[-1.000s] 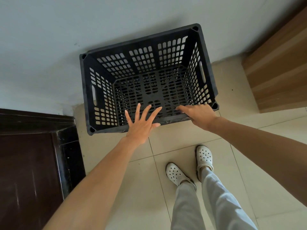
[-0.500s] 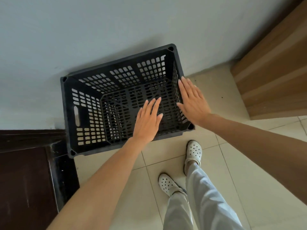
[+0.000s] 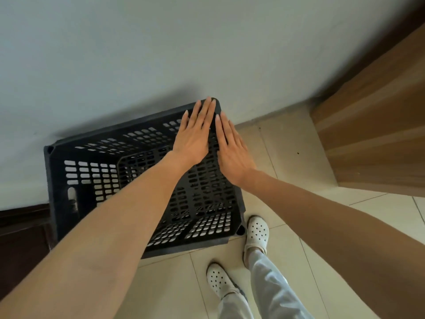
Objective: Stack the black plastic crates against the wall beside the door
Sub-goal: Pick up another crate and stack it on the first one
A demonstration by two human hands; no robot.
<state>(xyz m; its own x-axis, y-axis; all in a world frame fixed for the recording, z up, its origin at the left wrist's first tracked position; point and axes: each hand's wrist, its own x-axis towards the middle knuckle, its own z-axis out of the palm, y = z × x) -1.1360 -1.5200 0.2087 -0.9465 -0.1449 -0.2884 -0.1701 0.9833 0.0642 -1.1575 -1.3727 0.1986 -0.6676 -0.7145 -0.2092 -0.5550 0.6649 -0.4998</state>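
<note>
A black plastic crate point(image 3: 92, 176) with slotted walls stands open side up on the tiled floor, its far side against the pale wall point(image 3: 138, 54). My left hand point(image 3: 195, 134) is flat, fingers together and extended, over the crate's far right corner. My right hand point(image 3: 232, 153) lies flat beside it along the crate's right wall, fingers pointing to the same corner. Neither hand grips anything. My left forearm hides much of the crate's inside. Only one crate is in view.
A dark brown door and frame point(image 3: 20, 238) sit at the lower left, touching the crate's left side. A wooden cabinet point(image 3: 377, 134) stands at the right. My feet in white perforated clogs point(image 3: 256, 231) are just in front of the crate.
The crate has shifted left towards the door and lies against the wall. Both hands have slid from its near rim and right side up to the far right corner.
</note>
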